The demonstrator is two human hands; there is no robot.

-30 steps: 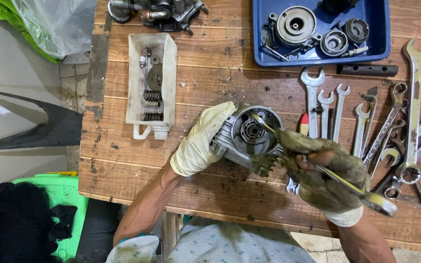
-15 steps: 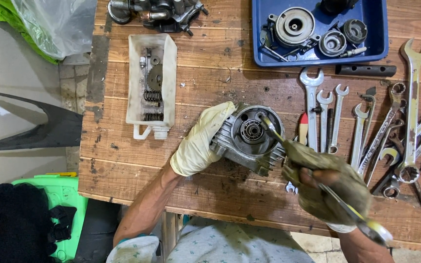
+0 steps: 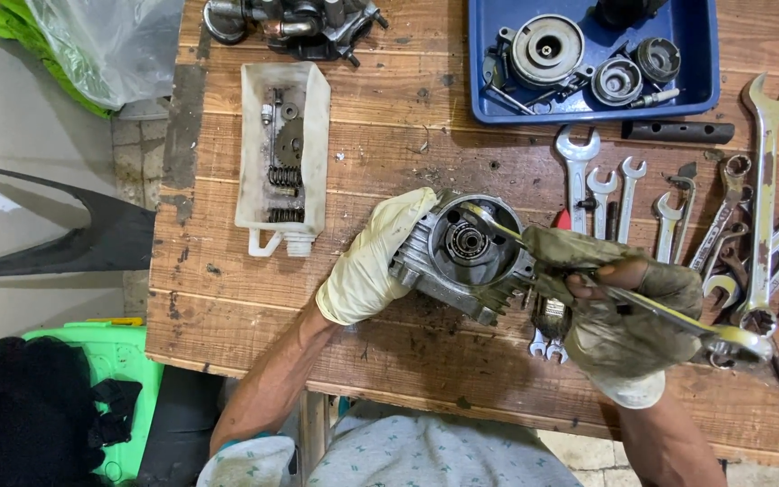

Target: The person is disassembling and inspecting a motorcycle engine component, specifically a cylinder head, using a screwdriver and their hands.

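My left hand (image 3: 373, 261), in a pale glove, is clamped around the grey engine casing (image 3: 462, 257) lying mid-bench on the wooden table (image 3: 227, 298). My right hand (image 3: 619, 311), in a grimy glove, is closed on a combination wrench (image 3: 588, 284) whose tip sits at the casing's rim. I'd judge it best to seat the tip fully, keep the casing pinned, and lever slowly.
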